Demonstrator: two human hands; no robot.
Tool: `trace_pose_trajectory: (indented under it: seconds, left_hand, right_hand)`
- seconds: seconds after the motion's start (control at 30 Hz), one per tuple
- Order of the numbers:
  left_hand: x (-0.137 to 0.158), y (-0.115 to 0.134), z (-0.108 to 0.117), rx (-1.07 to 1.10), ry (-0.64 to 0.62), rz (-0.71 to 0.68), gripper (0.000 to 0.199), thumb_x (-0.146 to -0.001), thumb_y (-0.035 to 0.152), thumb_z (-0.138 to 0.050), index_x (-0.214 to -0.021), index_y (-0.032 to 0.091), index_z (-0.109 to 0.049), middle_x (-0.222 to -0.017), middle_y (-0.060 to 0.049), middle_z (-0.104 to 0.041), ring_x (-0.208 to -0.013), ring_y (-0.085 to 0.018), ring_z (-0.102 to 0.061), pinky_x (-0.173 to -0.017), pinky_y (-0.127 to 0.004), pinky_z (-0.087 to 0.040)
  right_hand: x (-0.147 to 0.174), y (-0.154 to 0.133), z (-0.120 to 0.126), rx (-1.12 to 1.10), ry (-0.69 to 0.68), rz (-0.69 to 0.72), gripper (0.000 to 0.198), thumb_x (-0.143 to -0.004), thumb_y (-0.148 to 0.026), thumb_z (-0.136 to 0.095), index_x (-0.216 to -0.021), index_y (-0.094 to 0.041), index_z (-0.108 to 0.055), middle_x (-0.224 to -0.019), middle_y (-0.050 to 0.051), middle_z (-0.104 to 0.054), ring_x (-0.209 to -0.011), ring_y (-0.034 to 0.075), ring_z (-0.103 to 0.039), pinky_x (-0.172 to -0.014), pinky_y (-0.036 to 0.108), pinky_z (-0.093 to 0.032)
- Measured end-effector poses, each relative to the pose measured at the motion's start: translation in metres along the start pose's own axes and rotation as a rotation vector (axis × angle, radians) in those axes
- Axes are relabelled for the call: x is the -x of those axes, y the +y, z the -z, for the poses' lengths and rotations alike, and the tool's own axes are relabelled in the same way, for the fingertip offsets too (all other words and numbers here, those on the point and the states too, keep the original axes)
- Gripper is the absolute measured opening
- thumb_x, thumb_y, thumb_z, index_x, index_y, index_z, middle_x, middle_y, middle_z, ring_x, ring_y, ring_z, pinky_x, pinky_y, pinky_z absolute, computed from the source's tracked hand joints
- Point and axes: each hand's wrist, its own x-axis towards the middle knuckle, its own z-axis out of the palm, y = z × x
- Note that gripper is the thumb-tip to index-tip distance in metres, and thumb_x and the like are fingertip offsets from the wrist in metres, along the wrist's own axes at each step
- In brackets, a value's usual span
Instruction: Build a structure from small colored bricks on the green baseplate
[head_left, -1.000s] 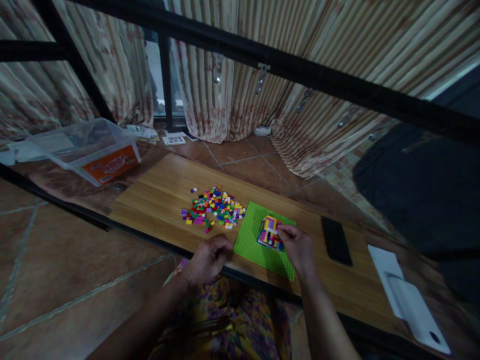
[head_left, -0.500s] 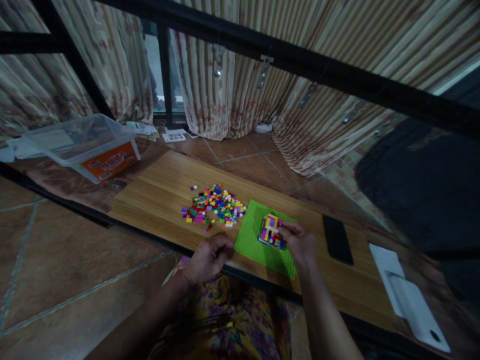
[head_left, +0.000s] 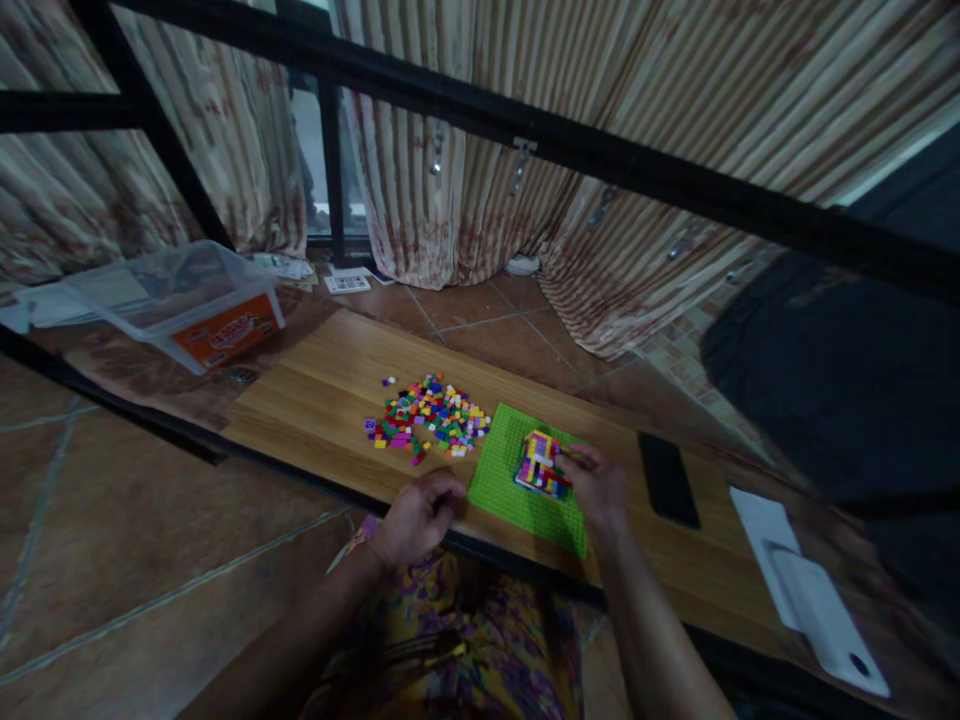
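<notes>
A small multicoloured toy brick structure (head_left: 538, 466) stands on a green studded baseplate (head_left: 499, 480), with open gaps between its rows of bricks. My right hand (head_left: 596, 490) is at its right side, thumb and fingers closed on the edge of the structure. Whether a loose brick is also between those fingertips is too small to tell. My left hand (head_left: 421, 515) rests at the table's near edge, just left of the baseplate. Its fingers are curled in, and what they hold, if anything, is hidden. Left of the baseplate lies a spread of loose toy bricks (head_left: 435, 412) in many colours.
The wooden table (head_left: 315, 380) carries a black phone (head_left: 667, 480) right of the baseplate. Past its right end lies a white object (head_left: 821, 610). A clear plastic bin (head_left: 180, 300) with an orange label sits at the left. A dark metal bar (head_left: 600, 150) crosses above.
The view has shifted slightly. My right hand stays at the structure's right side, and my left hand keeps its curled pose at the table edge.
</notes>
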Motion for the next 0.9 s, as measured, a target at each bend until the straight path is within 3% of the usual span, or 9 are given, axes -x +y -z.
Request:
trace_pose_trajectory:
  seconds: [0.13,0.2,0.37,0.57,0.73,0.9]
  left_hand:
    - [0.000,0.002,0.001,0.003,-0.009,0.027,0.019,-0.079,0.007,-0.048,-0.085,0.018,-0.062,-0.080,-0.001,-0.061,-0.075,-0.013,-0.059,-0.069,-0.024,-0.046]
    - [0.000,0.001,0.001,0.007,-0.012,0.036,0.019,-0.077,0.007,-0.049,-0.084,0.018,-0.063,-0.079,-0.001,-0.061,-0.075,-0.013,-0.058,-0.068,-0.023,-0.045]
    - [0.000,-0.001,0.001,0.055,-0.051,0.030,0.018,-0.076,0.007,-0.050,-0.081,0.017,-0.064,-0.078,-0.002,-0.062,-0.076,-0.015,-0.058,-0.069,-0.025,-0.046]
    - [0.001,0.000,0.002,0.055,-0.057,0.019,0.024,-0.070,0.002,-0.048,-0.082,0.017,-0.063,-0.077,-0.001,-0.063,-0.075,-0.014,-0.059,-0.070,-0.024,-0.046]
    - [0.001,-0.001,0.001,0.029,-0.058,0.002,0.028,-0.068,0.002,-0.046,-0.084,0.017,-0.062,-0.078,-0.001,-0.062,-0.075,-0.014,-0.059,-0.072,-0.025,-0.046]
    - [0.001,-0.002,0.001,0.029,-0.044,-0.009,0.027,-0.068,0.004,-0.047,-0.085,0.017,-0.062,-0.079,-0.002,-0.063,-0.075,-0.014,-0.059,-0.072,-0.025,-0.047]
  right_hand:
    - [0.017,-0.001,0.000,-0.181,0.156,0.062,0.033,-0.060,-0.036,-0.074,-0.085,-0.016,-0.068,-0.071,0.002,-0.068,-0.060,0.013,-0.060,-0.059,0.027,-0.047]
    - [0.028,-0.003,-0.002,-0.186,0.159,0.109,0.031,-0.064,-0.037,-0.072,-0.086,-0.016,-0.068,-0.078,0.003,-0.070,-0.067,0.014,-0.062,-0.065,0.028,-0.049]
    - [0.053,-0.005,-0.020,-0.063,-0.042,0.241,0.029,-0.076,-0.042,-0.063,-0.091,-0.018,-0.069,-0.090,0.007,-0.072,-0.080,0.019,-0.066,-0.076,0.034,-0.051]
    - [0.069,-0.006,-0.057,0.314,-0.344,0.476,0.025,-0.085,-0.030,-0.051,-0.098,-0.020,-0.069,-0.096,0.008,-0.070,-0.085,0.020,-0.065,-0.079,0.034,-0.050]
    - [0.065,-0.018,-0.083,0.593,-0.350,0.599,0.025,-0.087,-0.020,-0.048,-0.101,-0.018,-0.068,-0.100,0.010,-0.068,-0.089,0.023,-0.063,-0.081,0.035,-0.048]
    - [0.058,-0.018,-0.098,0.678,-0.336,0.621,0.024,-0.086,-0.014,-0.048,-0.100,-0.016,-0.067,-0.097,0.010,-0.068,-0.089,0.022,-0.063,-0.081,0.032,-0.047]
